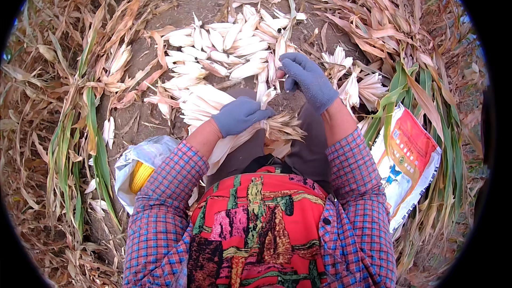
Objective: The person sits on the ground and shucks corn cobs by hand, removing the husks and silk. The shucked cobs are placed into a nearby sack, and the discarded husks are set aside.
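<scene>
My left hand (243,116), in a grey knit glove, is closed around a bundle of pale dry corn husks (206,106) lying across my lap. The bundle's gathered, tied-looking end (284,126) sticks out to the right of that hand. My right hand (306,78), gloved alike, is raised just above and to the right, its fingers bent beside a narrow upright husk strip (262,84). Whether its fingers pinch a husk cannot be made out. Beyond both hands, a pile of pale husks (228,42) lies on the soil.
A whitish plastic bag (160,148) with yellow corn (141,176) sits at the left. Several flared husk bundles (350,88) lie right of my right hand. A printed red and white sack (404,164) rests against corn leaves. Dry stalks (44,100) border both sides.
</scene>
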{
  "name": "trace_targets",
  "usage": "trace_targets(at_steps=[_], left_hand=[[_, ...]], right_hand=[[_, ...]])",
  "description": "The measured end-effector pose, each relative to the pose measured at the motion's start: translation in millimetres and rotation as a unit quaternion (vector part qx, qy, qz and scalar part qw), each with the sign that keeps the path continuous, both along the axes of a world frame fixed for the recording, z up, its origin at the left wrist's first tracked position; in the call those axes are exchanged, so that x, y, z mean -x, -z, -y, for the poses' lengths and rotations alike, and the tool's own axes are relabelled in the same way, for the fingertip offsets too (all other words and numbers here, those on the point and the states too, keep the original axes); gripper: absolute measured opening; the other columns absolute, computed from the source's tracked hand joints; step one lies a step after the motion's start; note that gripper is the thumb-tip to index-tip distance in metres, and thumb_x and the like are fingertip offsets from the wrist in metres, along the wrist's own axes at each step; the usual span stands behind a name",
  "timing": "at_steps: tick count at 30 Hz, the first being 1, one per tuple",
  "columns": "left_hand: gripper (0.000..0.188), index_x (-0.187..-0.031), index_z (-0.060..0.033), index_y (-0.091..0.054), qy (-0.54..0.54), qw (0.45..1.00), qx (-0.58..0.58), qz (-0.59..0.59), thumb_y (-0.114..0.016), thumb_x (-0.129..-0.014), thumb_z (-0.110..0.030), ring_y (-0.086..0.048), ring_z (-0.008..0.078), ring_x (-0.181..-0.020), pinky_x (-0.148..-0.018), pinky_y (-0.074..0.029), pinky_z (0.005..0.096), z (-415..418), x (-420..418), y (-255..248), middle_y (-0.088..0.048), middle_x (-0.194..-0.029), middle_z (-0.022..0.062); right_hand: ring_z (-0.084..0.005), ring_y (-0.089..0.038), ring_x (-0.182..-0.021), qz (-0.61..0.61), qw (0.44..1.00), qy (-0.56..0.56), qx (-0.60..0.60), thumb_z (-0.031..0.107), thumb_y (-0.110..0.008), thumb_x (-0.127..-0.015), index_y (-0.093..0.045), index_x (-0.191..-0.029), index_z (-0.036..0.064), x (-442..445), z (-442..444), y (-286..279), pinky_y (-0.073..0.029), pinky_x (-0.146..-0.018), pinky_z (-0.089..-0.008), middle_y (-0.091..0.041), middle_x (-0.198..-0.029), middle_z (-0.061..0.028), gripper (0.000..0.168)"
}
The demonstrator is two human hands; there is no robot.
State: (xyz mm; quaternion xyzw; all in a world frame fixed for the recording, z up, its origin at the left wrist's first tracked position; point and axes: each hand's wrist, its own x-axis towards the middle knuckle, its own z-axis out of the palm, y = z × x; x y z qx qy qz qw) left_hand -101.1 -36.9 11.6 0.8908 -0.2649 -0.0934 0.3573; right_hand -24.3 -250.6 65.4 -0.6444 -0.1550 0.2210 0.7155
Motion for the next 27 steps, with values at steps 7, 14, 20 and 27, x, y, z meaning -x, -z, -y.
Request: trace_targets(at_steps=[7, 14, 20, 27], left_hand=[[0.035, -0.114, -0.0096, -0.063, 0.119, 0.990, 0.066, -0.040, -0.051, -0.095, -0.037, -0.061, 0.0333, -0.087, -0.080, -0.046, 0.0400, -7.1, 9.4, -29.2, -0.064, -0.093, 0.0170], [0.028, -0.111, -0.0114, -0.063, 0.149, 0.989, 0.016, 0.016, -0.058, -0.091, -0.029, -0.053, 0.0361, -0.104, -0.091, -0.041, 0.0429, 4.5, 58.4, -16.0, -0.056, -0.113, 0.0143], [0.022, -0.100, -0.0197, -0.068, 0.042, 0.993, 0.023, 0.109, -0.065, -0.078, -0.018, -0.052, 0.0326, -0.102, -0.089, -0.040, 0.0417, 13.8, 78.3, -22.6, -0.057, -0.102, 0.0086], [0.019, -0.091, -0.0190, -0.066, -0.057, 0.958, -0.104, 0.261, -0.069, -0.072, -0.021, -0.053, 0.0253, -0.095, -0.085, -0.040, 0.0411, 21.4, 98.2, -27.3, -0.055, -0.094, 0.0014]], right_hand=[[-0.0130, -0.057, -0.100, 0.027, 0.964, -0.264, 0.035, 0.024, -0.064, -0.089, -0.055, -0.125, -0.002, 37.7, -5.0, 21.6, -0.046, -0.090, -0.0288, -0.062, -0.111, -0.0057, 0.045], [-0.0100, -0.058, -0.094, -0.048, 0.972, -0.228, -0.012, 0.025, -0.057, -0.094, -0.062, -0.113, 0.000, 79.2, -2.0, 49.6, -0.048, -0.085, -0.0262, -0.065, -0.102, -0.0057, 0.032], [-0.0092, -0.059, -0.085, -0.113, 0.986, -0.109, -0.052, 0.026, -0.054, -0.096, -0.063, -0.106, 0.000, 92.9, -7.2, 67.1, -0.048, -0.076, -0.0234, -0.065, -0.094, -0.0048, 0.030], [-0.0096, -0.059, -0.086, -0.046, 0.998, -0.025, -0.041, 0.020, -0.051, -0.096, -0.060, -0.101, 0.000, 119.5, -9.1, 64.6, -0.047, -0.074, -0.0231, -0.064, -0.096, -0.0063, 0.023]])
